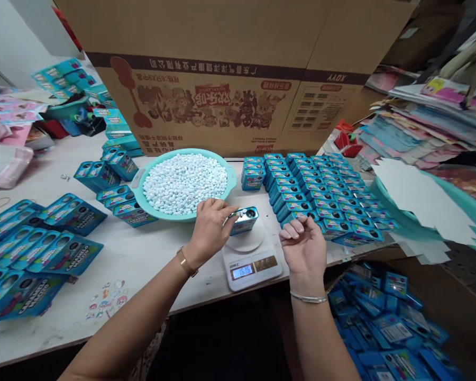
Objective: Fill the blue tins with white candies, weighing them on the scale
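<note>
Small box (245, 225) partly covered at the left grip (208, 230)
Its left end is hidden by fingers (223, 212); beyond the grip, the carton (230, 37) is cut off above.

Bare tabletop (143, 248) between left forearm (143, 304) and bowl (231, 179): passable. Scale (273, 273) bearing blue box (243, 224) stands between left hand (209, 228) and right hand (306, 246); box rows (294, 198) block beyond right hand.
</note>
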Demonstrator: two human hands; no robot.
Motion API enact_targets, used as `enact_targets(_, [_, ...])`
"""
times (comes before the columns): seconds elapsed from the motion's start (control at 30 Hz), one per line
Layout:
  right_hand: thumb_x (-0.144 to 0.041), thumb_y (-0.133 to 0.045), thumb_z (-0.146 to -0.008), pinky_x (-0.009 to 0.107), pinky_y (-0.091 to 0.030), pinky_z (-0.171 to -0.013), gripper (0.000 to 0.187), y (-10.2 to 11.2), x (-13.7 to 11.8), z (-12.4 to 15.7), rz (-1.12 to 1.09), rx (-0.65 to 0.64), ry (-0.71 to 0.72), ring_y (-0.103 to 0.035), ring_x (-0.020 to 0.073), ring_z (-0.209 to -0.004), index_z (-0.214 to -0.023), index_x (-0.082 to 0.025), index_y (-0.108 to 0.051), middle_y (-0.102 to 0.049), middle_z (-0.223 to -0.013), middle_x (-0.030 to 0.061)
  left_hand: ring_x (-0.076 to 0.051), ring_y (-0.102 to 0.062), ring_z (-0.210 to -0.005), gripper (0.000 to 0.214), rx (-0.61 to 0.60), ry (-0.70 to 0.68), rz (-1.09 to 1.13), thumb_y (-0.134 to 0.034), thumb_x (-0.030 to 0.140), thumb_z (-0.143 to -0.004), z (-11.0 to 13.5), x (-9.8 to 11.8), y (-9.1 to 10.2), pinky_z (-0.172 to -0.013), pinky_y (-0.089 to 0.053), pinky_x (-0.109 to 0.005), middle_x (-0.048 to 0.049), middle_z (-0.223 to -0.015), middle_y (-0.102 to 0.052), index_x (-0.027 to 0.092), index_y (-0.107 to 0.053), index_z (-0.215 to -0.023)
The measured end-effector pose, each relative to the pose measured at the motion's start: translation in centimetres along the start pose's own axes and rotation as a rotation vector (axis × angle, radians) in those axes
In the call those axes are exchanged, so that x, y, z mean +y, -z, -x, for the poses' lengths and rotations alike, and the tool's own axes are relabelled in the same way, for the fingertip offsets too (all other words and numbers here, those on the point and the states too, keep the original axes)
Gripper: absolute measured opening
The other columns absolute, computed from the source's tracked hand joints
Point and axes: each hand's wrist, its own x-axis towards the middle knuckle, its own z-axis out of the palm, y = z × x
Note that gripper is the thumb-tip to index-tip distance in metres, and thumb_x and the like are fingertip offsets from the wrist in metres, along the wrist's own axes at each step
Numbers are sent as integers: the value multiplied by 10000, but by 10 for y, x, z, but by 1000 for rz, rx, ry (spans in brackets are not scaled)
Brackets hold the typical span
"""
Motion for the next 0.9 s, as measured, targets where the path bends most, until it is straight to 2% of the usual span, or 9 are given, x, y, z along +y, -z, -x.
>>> enact_targets(0.2, [-225,-583,-857,171,-375,-426,151,20,-8,13,-83,77,-61,-380,51,-427,-730,-192,-510,-391,-535,-92,-250,-507,-927,251,-51,-25,-51,-517,267,-943,-8,4,1,-878,-355,-441,-70,-927,-668,245,-732,-1073])
enact_targets(0.43, [-208,-588,-833,172,-375,-421,135,32,-13,13,-131,128,-66,-387,53,-428,-721,-185,-515,-397,-525,-89,-242,-524,-889,231,-96,-31,-61,-524,233,-938,-16,5,0,-915,-347,-466,-57,-870,-692,246,-747,-995])
enact_targets(0.57, [-207,-582,-830,171,-367,-414,131,34,-13,12,-152,153,-73,-376,51,-424,-716,-179,-524,-398,-521,-87,-241,-539,-895,228,-113,-72,-62,-522,217,-933,-24,9,-2,-985,-324,-508,-51,-844,-698,248,-748,-947])
enact_targets(0.8, [-216,-655,-784,167,-361,-414,146,25,-11,9,-139,141,-80,-360,46,-422,-713,-183,-533,-382,-519,-95,-246,-562,-935,225,-228,-148,-40,-528,144,-900,-43,26,-9,-1043,-307,-567,-52,-858,-712,210,-742,-913])
enact_targets(0.87, [-235,-676,-779,161,-349,-411,165,23,-11,7,-127,131,-86,-355,45,-425,-710,-184,-535,-373,-519,-95,-240,-578,-920,205,-173,-133,43,-548,158,-893,-46,25,-3,-994,-382,-514,-56,-867,-715,204,-743,-938])
enact_targets(0.9, [-248,-686,-777,159,-343,-408,173,22,-10,7,-115,123,-87,-350,45,-426,-712,-184,-539,-370,-521,-95,-233,-587,-912,197,-106,-109,107,-555,171,-894,-45,23,1,-954,-421,-472,-58,-878,-716,200,-741,-953])
